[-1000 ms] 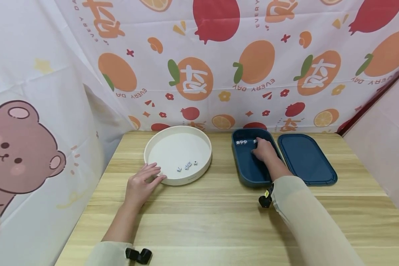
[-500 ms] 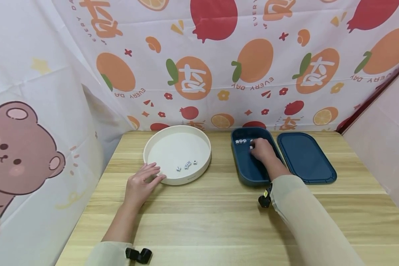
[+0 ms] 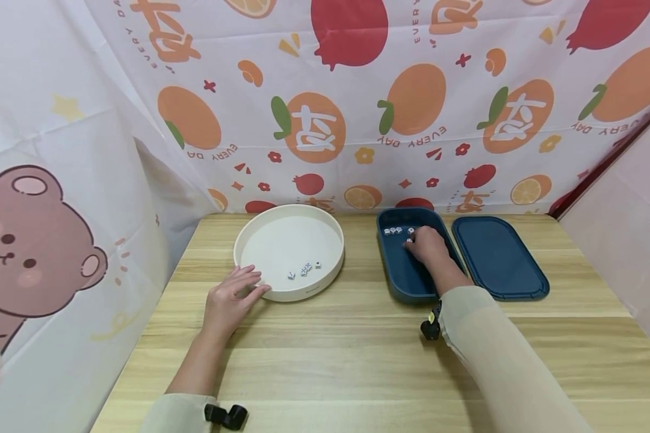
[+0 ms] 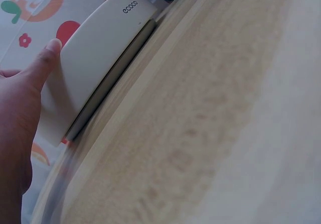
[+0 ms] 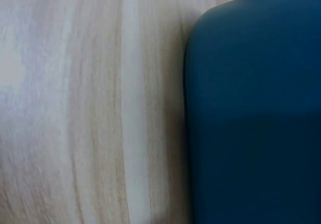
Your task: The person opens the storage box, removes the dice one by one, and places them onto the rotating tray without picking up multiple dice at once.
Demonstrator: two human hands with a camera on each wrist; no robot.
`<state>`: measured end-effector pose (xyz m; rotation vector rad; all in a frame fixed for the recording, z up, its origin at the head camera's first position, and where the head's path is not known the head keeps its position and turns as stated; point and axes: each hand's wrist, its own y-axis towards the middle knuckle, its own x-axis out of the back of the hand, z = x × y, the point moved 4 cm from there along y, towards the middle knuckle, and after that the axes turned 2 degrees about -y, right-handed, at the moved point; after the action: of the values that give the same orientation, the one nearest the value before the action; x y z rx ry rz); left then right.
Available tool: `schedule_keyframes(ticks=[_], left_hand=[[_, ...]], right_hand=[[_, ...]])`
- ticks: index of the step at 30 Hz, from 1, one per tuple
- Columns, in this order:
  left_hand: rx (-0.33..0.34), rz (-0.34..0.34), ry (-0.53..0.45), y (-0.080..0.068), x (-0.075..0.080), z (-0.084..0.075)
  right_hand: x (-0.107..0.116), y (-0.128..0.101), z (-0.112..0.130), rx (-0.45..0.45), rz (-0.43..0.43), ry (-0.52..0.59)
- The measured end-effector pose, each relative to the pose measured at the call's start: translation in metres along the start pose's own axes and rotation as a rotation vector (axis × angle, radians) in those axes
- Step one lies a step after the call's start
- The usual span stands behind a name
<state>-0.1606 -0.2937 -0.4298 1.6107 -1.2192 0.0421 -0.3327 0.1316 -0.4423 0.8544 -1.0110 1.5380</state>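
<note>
The left hand [image 3: 229,302] lies flat on the wooden table [image 3: 357,361] with its fingers straight and relaxed, the fingertips touching the outer wall of the round cream tray [image 3: 289,294]; the left wrist view shows the thumb [image 4: 42,58] pressed against that wall, holding nothing. Just beyond the fingertips, inside the tray, a few white dice [image 3: 304,269] lie close together near the near rim. The right hand [image 3: 428,246] reaches into the dark blue box [image 3: 401,282], its fingers curled downward at the far end of the box; a white die [image 3: 409,240] shows right at the fingertips, but whether the fingers pinch it or only touch it cannot be told. Just past that hand, along the far wall of the box, a short row of more white dice [image 3: 393,231] sits. To the right of the right hand, just beside the box, the matching blue lid [image 3: 498,258] lies flat on the table. The right wrist view shows only the box's outer wall [image 5: 256,113] against the wood
</note>
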Motion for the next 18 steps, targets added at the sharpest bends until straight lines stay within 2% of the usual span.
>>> schedule_keyframes(ticks=[10, 18], left_hand=[[-0.002, -0.005, -0.004, -0.002, -0.001, -0.001], [-0.013, -0.006, 0.005, -0.002, 0.001, -0.001]], right_hand=[[0.007, -0.007, 0.007, 0.071, -0.049, -0.068], [0.015, -0.012, 0.023, 0.216, -0.210, -0.101]])
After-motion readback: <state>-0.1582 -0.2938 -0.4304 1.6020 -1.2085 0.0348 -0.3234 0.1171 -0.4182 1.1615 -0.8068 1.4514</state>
